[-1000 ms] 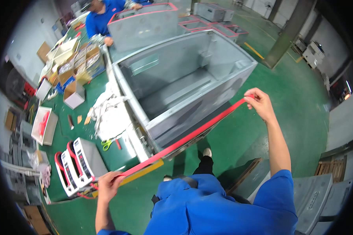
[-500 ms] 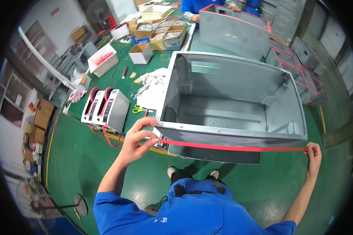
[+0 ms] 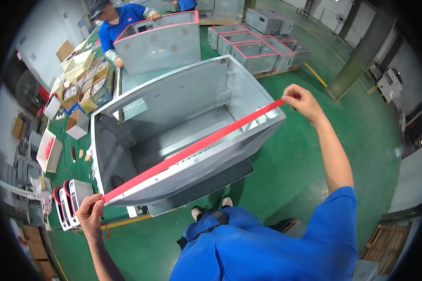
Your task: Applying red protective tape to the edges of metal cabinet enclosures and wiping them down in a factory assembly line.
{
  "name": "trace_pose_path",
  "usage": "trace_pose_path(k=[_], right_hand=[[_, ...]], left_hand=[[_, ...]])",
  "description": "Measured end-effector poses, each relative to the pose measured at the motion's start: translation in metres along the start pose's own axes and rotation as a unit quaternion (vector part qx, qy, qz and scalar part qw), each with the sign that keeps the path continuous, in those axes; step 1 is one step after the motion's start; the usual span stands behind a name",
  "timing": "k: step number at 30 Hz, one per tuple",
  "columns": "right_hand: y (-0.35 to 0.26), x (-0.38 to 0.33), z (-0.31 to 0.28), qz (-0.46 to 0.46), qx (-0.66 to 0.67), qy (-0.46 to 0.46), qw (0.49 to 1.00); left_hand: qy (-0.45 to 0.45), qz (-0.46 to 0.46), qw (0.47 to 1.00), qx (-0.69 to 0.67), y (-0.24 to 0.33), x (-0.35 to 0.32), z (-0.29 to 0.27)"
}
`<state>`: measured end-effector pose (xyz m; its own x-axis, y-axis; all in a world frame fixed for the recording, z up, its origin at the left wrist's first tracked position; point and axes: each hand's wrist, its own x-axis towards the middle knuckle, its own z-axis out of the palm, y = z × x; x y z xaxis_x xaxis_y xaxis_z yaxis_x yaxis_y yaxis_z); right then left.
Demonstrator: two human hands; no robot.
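Pinching red strip (image 3: 187, 152) taut, left hand (image 3: 89, 213) to right hand (image 3: 305, 102), across mid-frame box (image 3: 229, 162); seemingly unstuck, leaving other edges (image 3: 95, 159) bare.

strip (image 3: 192, 150) over cabinet (image 3: 211, 164) | 2 machines (image 3: 82, 192) left of cabinet | box stack (image 3: 258, 64) behind cabinet, right

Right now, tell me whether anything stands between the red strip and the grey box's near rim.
Nothing visible does. The left hand and right hand pinch the ends of the red strip, which runs roughly along the near rim of the grey box; whether they touch, I cannot tell.
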<state>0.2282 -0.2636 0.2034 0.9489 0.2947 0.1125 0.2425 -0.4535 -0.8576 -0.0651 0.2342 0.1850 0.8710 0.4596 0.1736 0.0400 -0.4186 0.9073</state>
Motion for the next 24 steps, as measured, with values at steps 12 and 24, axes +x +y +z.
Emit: trace_pose_path(k=[12,24], right_hand=[[0.018,-0.004,-0.006,0.095,0.065,-0.101,0.988],[0.02,0.003,-0.009,0.136,0.063,-0.108,0.983]], left_hand=[[-0.018,-0.088,0.995,-0.045,-0.008,0.012,-0.023],[0.006,-0.16,0.977,-0.141,-0.022,0.01,-0.024]])
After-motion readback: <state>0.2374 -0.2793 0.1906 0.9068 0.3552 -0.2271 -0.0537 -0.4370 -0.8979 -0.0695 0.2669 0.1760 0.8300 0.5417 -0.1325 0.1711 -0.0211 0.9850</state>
